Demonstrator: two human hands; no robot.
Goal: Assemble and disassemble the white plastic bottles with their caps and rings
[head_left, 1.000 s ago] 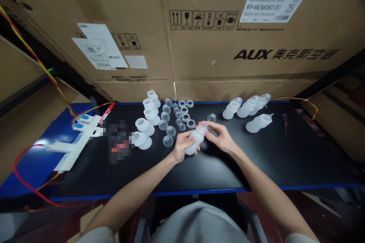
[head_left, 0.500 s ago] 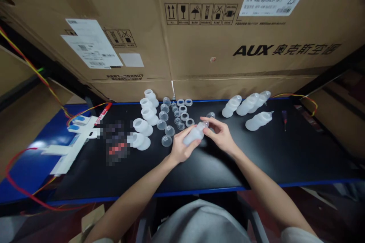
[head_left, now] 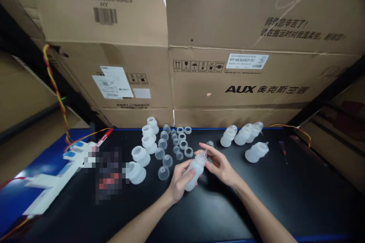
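Note:
My left hand [head_left: 179, 182] is closed around the body of a frosted baby bottle [head_left: 192, 176], which leans up and to the right. At the bottle's top, a clear nipple [head_left: 204, 153] sticks up from the collar. My right hand [head_left: 221, 165] is curled about this collar, thumb on the near side and fingers reaching behind; its index finger stretches above. Just beyond the right fingers stands a clear dome cap [head_left: 210, 144]. To the left lie white collar rings [head_left: 188, 152], clear nipples [head_left: 179, 155] and clear dome caps [head_left: 163, 173].
Open-necked bottles [head_left: 140, 155] stand in a line at the left. Several bottles with nipples [head_left: 256, 152] stand at the right, near a small screwdriver [head_left: 283, 152]. A power strip [head_left: 51, 186] with wires lies far left. A large cardboard box [head_left: 242, 106] walls off the back.
The view has tilted up, showing more of the box. Both hands stay at the bottle, which now stands more upright, and its nipple shows more clearly between the right fingers.

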